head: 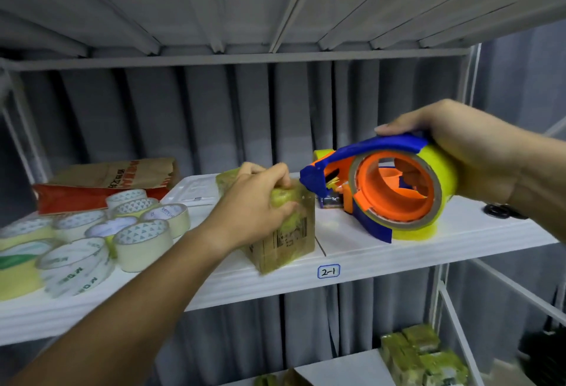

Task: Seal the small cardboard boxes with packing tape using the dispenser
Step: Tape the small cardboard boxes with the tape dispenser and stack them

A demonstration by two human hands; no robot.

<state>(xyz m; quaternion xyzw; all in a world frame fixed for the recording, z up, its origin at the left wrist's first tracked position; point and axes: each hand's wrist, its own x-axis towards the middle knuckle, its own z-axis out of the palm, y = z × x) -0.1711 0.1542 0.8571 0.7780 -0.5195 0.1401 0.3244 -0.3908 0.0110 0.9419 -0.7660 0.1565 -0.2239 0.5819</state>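
A small cardboard box (288, 241), wrapped in yellowish tape, stands on the white shelf (382, 251) near its front edge. My left hand (254, 205) grips the box from above, fingers curled over its top. My right hand (468, 152) holds the blue and orange tape dispenser (389, 189) with a yellow tape roll, just right of the box. The dispenser's blue nose touches the box's top right corner.
Several tape rolls (101, 238) lie at the shelf's left, with a brown and red paper bag (104, 183) behind them. A white tray (196, 189) sits behind the box. Taped boxes (425, 355) are stacked on the lower shelf. A label "2-1" (328, 271) marks the shelf edge.
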